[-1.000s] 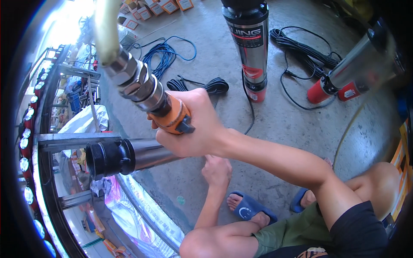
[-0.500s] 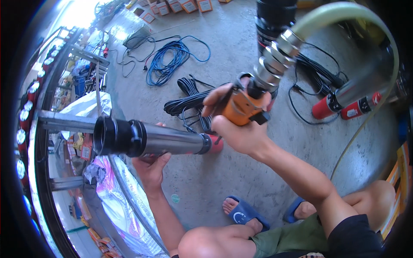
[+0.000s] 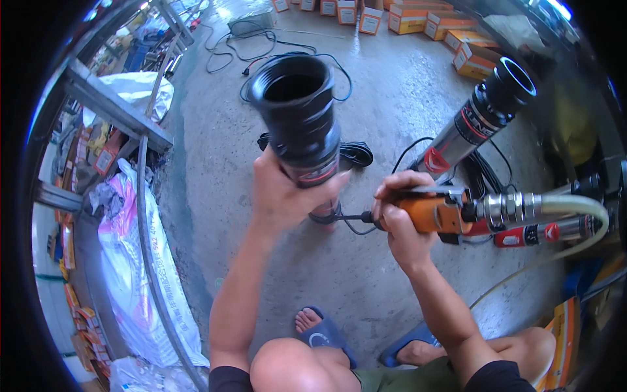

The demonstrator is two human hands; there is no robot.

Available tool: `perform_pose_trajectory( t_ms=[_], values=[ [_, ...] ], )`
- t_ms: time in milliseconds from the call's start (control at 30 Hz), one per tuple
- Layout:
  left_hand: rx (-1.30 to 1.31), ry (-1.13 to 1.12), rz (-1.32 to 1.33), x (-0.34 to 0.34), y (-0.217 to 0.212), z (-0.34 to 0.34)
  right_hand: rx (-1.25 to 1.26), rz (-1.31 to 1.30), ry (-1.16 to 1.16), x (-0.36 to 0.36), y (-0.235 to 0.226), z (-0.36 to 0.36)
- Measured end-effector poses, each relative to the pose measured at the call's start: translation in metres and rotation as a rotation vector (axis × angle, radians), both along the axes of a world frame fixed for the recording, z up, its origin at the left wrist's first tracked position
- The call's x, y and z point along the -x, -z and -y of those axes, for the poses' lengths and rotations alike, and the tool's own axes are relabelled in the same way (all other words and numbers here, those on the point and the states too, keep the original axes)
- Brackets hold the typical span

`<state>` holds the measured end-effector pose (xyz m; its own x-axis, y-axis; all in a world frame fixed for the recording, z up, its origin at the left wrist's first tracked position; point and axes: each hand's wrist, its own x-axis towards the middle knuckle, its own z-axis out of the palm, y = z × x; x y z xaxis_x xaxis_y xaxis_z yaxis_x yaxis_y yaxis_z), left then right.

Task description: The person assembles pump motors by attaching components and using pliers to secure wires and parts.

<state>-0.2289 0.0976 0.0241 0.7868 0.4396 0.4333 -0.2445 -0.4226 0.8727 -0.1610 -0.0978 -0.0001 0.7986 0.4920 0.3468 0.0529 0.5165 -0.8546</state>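
A tube-shaped submersible pump [image 3: 297, 121] stands upright before me, its wide black threaded mouth facing up and its red lower end near the floor. My left hand [image 3: 281, 193] is wrapped around its body just below the black collar. My right hand [image 3: 405, 225] is closed on an orange pneumatic tool [image 3: 428, 212] with a metal lever on top. Metal couplings [image 3: 509, 208] join the tool to a pale hose [image 3: 575, 204] curving off to the right. The tool's left end is close to a black cable [image 3: 356, 217] at the pump's lower part; whether they touch, I cannot tell.
Another pump [image 3: 473, 124] stands tilted to the right, and others [image 3: 522, 235] are farther right with black cable coils. Orange-and-white boxes [image 3: 415, 18] line the back. A metal rack [image 3: 108, 101] and a white sack [image 3: 147, 261] are at the left.
The pump has swung from lying sideways at the left to upright near the middle. The orange tool has come down and turned level, its hose now trailing right. The view has shifted.
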Motion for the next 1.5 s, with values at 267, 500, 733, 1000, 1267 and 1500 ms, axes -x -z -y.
perform_pose_trajectory(
  t_ms=[267,500,733,1000,1267,1500],
  values=[
    [-0.276,-0.686,-0.017,-0.034,-0.001,-0.005,-0.031,0.186,0.011,0.009,-0.001,0.003],
    [-0.321,-0.606,-0.056,-0.054,-0.003,-0.009,-0.035,0.251,-0.004,0.003,0.005,-0.016],
    [-0.35,-0.526,-0.125,-0.062,-0.016,-0.006,0.133,0.168,-0.019,-0.009,-0.014,-0.02],
    [-0.343,-0.524,-0.117,-0.067,-0.016,0.015,0.191,0.219,0.004,-0.015,-0.011,-0.037],
    [-0.266,-0.541,-0.265,-0.057,-0.021,0.005,0.178,0.303,-0.046,-0.02,-0.005,-0.046],
    [-0.186,-0.318,-0.193,-0.061,-0.005,-0.005,-0.029,0.29,0.189,-0.042,-0.027,-0.041]
  ],
)
